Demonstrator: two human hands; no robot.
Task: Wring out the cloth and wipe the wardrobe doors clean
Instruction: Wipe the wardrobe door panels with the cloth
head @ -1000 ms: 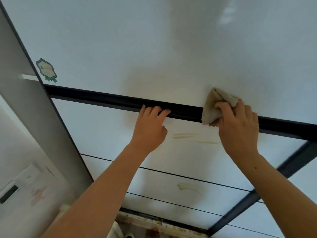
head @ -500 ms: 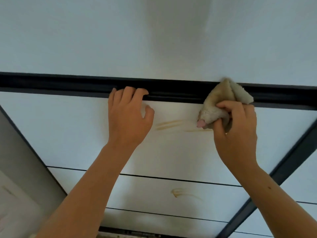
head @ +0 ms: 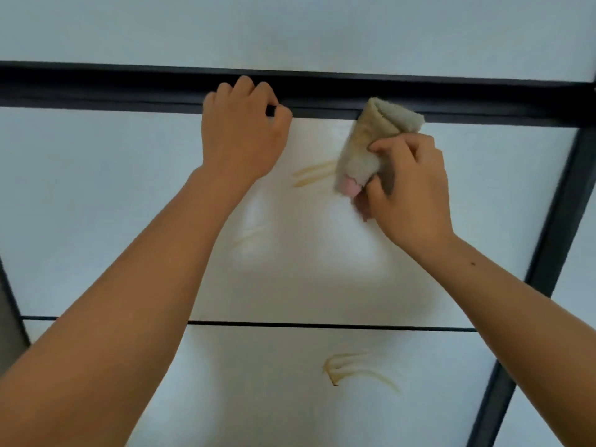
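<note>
A white wardrobe door (head: 96, 195) fills the view, crossed by a black horizontal rail (head: 451, 95). My right hand (head: 409, 191) grips a folded beige cloth (head: 377, 130) and presses it on the white panel just below the rail. Brown streaks (head: 314, 175) lie on the panel immediately left of the cloth. My left hand (head: 242, 133) has its fingers curled over the lower edge of the black rail, left of the cloth. Another brown smear (head: 351, 369) marks the panel below a thin black seam (head: 322, 324).
A black vertical frame bar (head: 561, 201) runs down the right side, with more white panel beyond it. A grey edge (head: 9, 317) shows at the far left. White panel continues above the rail.
The cloth and my right hand have slid down from the black rail onto the white panel beside the streaks. My left hand stays hooked on the rail. The view has tilted up.
</note>
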